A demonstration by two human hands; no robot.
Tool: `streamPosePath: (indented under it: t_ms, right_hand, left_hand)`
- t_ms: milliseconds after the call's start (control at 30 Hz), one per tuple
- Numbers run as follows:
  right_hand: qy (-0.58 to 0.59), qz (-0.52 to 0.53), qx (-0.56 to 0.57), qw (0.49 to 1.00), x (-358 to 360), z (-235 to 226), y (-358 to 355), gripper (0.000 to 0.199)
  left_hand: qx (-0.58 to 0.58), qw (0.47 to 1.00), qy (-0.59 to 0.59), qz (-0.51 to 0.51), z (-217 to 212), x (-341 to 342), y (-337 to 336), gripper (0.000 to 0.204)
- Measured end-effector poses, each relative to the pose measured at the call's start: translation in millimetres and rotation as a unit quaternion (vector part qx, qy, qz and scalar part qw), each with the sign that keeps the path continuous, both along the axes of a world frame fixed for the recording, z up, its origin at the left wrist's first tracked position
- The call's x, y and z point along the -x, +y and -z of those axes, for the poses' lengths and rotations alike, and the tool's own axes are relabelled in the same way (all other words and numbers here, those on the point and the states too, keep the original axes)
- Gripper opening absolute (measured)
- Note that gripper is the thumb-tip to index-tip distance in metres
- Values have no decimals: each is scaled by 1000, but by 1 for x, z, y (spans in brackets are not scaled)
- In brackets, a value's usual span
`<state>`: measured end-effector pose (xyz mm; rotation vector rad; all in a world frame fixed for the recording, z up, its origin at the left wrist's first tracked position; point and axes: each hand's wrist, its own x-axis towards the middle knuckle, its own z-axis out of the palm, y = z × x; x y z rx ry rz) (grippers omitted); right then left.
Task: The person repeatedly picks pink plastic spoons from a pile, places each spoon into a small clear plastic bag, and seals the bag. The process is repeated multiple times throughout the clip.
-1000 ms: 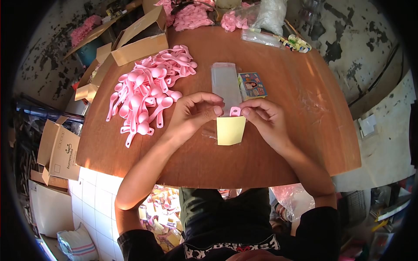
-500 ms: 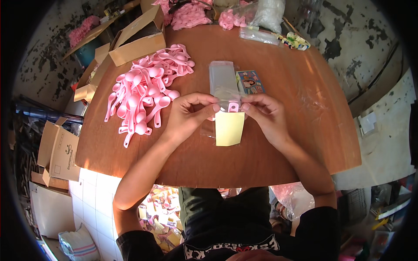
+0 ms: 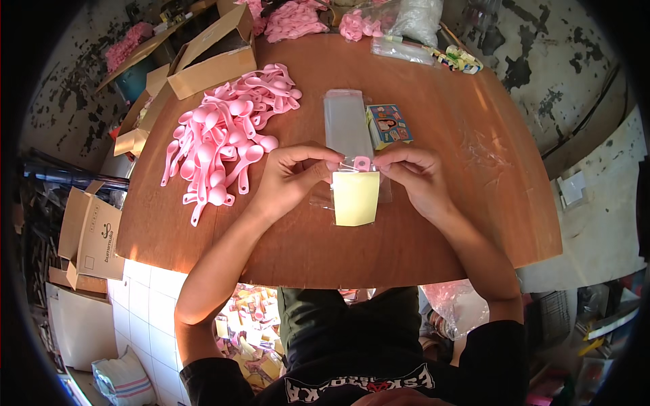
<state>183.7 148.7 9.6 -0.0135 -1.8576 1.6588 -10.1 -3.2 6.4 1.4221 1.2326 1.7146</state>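
Observation:
Over the near middle of the table, both my hands hold a small clear plastic bag [image 3: 347,164] by its top corners. A pale yellow card [image 3: 356,199] hangs in it, with the pink handle end of a spoon [image 3: 362,164] showing above the card. My left hand [image 3: 296,177] pinches the left corner between thumb and fingers; my right hand [image 3: 414,173] pinches the right one. Just beyond lies a stack of clear bags [image 3: 344,120], and beside it a stack of colourful printed cards [image 3: 390,124]. The rest of the spoon is hidden behind the yellow card.
A heap of pink spoons [image 3: 220,139] spreads over the table's left side. Behind it stands an open cardboard box [image 3: 213,71]. Bagged pink items [image 3: 296,24] and clear plastic packs [image 3: 403,50] lie along the far edge. Many packed pieces [image 3: 250,331] cover the floor below.
The clear flap raised above the bag's top is now lower, and the spoon's handle end shows more plainly. Both hands keep their pinch in nearly the same place.

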Motion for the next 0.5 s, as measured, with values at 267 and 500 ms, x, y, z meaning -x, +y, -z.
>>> streamPosePath:
  t_ms: [267, 500]
  right_hand:
    - [-28, -20, 2, 999, -4, -6, -2, 14]
    - [-5, -3, -19, 1000, 1, 0, -5, 19]
  left_hand:
    - [-6, 1000, -16, 19, -2, 5, -6, 19]
    - [28, 999, -3, 18, -3, 1, -3, 18]
